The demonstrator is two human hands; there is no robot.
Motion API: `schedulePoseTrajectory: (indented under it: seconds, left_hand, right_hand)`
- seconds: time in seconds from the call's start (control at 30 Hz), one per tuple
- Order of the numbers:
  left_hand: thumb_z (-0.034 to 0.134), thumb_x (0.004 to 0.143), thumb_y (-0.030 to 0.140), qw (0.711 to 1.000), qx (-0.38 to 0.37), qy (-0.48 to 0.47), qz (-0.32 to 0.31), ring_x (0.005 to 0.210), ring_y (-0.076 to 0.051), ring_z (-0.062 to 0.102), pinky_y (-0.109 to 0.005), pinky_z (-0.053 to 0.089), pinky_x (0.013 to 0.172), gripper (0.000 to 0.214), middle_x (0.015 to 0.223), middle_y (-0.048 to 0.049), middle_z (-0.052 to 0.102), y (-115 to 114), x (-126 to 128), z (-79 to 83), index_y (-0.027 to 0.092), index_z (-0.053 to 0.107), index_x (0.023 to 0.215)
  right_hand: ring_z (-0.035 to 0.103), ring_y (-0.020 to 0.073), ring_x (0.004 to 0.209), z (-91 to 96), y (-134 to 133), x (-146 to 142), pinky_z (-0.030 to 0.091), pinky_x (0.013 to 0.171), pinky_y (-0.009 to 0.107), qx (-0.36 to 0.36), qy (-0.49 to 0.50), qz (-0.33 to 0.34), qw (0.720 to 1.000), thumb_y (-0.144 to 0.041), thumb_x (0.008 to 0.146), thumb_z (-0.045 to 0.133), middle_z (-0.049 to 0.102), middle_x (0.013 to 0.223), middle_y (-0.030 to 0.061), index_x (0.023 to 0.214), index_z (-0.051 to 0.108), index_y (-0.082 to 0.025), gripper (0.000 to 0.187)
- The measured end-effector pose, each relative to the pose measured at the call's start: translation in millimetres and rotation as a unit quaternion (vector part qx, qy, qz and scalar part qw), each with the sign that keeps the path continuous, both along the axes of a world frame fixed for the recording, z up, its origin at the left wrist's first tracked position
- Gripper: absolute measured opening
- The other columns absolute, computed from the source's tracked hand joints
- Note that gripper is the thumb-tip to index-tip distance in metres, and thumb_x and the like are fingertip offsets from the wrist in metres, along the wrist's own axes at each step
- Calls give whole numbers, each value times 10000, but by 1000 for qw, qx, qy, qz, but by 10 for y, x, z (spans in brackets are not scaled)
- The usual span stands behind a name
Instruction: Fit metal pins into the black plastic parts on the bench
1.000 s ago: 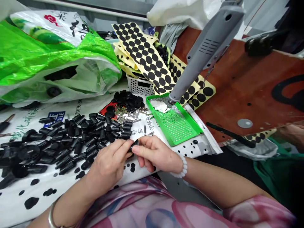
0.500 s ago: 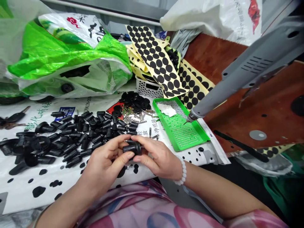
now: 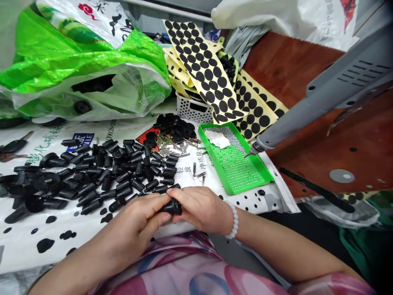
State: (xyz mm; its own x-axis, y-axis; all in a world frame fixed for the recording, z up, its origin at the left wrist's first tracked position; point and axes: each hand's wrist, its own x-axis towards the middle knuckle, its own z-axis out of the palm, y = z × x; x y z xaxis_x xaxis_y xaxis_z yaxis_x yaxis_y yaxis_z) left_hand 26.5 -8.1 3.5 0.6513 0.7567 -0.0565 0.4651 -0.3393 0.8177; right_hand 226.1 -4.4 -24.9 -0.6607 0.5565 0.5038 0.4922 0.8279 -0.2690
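Both hands meet at the table's near edge around one small black plastic part [image 3: 172, 207]. My left hand [image 3: 141, 219] pinches its left end between thumb and fingers. My right hand [image 3: 199, 208], with a white bead bracelet at the wrist, closes over its right end. Just beyond the hands lies a spread of several similar black cylindrical parts [image 3: 101, 174] on a printed white sack [image 3: 39, 241]. A few small metal pieces [image 3: 198, 172] lie loose ahead of my right hand.
A green tray [image 3: 235, 164] with fine screws sits right of the parts, under the tip of a grey powered screwdriver [image 3: 322, 98]. Yellow sheets of black round pads [image 3: 211, 73] drape over a white basket [image 3: 192, 110]. A green plastic bag [image 3: 76, 73] fills the back left.
The view shifted, so the hands sit lower and nearer the body. Both hands keep hold of the black part, and the fingers have closed more tightly round it.
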Motion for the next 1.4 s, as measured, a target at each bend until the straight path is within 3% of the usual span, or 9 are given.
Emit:
schedulePoseTrajectory:
  seconds: [0.23,0.53,0.7,0.87,1.0,1.1,1.2,1.3,1.4]
  left_hand:
    - [398,911,221,984,150,93,27,746,-159,630,-251,466,649,223,850,-23,659,2,-20,-53,194,565,1056]
    - [437,910,185,993,114,25,-21,769,-94,622,-168,466,681,167,886,24,662,19,-94,-43,236,576,987]
    - [396,911,152,948,316,43,10,702,-139,641,-219,500,614,213,850,-53,672,29,-18,-99,149,551,1057]
    - [347,927,167,888,452,74,47,620,-165,650,-251,506,532,243,776,-77,681,46,89,-145,109,565,1015]
    - [412,922,235,932,357,36,56,687,-168,658,-259,524,612,253,826,-89,690,95,113,-186,94,590,1032]
    - [449,909,259,969,238,-14,62,741,-153,659,-239,520,667,268,858,-77,695,129,115,-174,104,608,1060]
    - [484,888,270,988,129,-35,71,756,-146,654,-234,514,678,269,882,-57,700,131,125,-117,134,624,1073]
    - [486,881,260,996,62,-42,55,699,-131,634,-224,502,642,238,815,-18,690,111,149,-55,167,638,1039]
    - [454,897,238,996,88,-28,17,679,-126,612,-220,481,619,216,776,-10,664,90,168,-39,171,640,983]
  right_hand:
    - [647,168,715,16,28,-10,524,613,263,53,-4,-20,998,-377,971,353,663,801,88,1154,493,-54,396]
    - [640,166,668,-18,30,-3,510,587,264,77,-1,10,997,-364,962,392,660,758,90,1145,480,-27,393]
    - [602,135,580,39,-27,-28,465,537,232,-86,63,-25,994,-548,922,348,638,691,55,1028,529,-78,515]
    - [461,89,435,183,-73,-29,338,431,209,-322,92,-118,935,-654,879,305,533,516,-10,678,502,-170,560]
    - [493,97,445,294,-56,37,349,449,214,-360,56,-137,921,-679,878,224,536,495,12,621,525,-157,655]
    - [563,122,506,370,-47,145,431,513,237,-310,59,-85,945,-665,886,216,635,631,49,1065,569,-68,717]
    - [644,151,733,415,-44,249,519,666,276,-217,39,-16,975,-580,915,318,635,1075,188,1394,245,-21,740]
    - [579,218,1073,405,-38,292,520,833,327,-92,-36,5,995,-412,958,364,520,1276,207,1359,339,-69,528]
    - [627,223,971,341,-35,270,547,757,325,-29,-48,-10,998,-386,970,329,631,1081,176,1250,462,-63,447]
